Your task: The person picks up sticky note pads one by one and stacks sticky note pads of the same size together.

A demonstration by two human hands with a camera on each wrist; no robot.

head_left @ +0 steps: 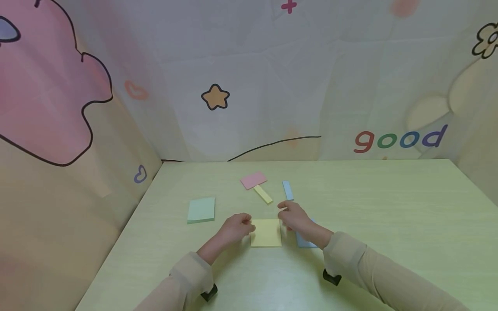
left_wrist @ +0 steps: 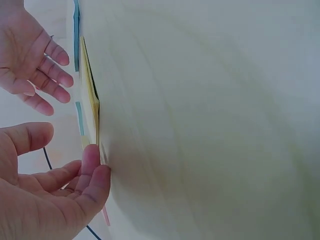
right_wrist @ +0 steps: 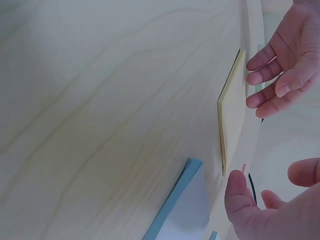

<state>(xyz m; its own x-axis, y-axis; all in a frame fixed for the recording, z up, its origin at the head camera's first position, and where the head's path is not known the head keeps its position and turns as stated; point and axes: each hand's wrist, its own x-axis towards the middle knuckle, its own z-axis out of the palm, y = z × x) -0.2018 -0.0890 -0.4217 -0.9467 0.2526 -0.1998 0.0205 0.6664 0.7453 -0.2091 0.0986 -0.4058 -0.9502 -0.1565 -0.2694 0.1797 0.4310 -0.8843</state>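
Observation:
A square yellow sticky-note pad (head_left: 266,233) lies flat on the table between the two hands. My left hand (head_left: 235,228) is at its left edge, fingers loosely bent and thumb apart from them; the left wrist view shows the fingertips (left_wrist: 102,180) right by the pad's edge. My right hand (head_left: 297,221) hovers near the pad's upper right corner, relaxed, with nothing in its grasp. Partly hidden under the right hand is a blue sticky-note pad (head_left: 305,242), also seen as a blue stack (right_wrist: 187,210) in the right wrist view.
A green sticky-note pad (head_left: 201,210) lies to the left. Farther back are a pink pad (head_left: 253,180), a narrow yellow strip (head_left: 263,194) touching its corner in this view, and a narrow blue strip (head_left: 288,190). A printed cloth (head_left: 272,86) stands behind the table.

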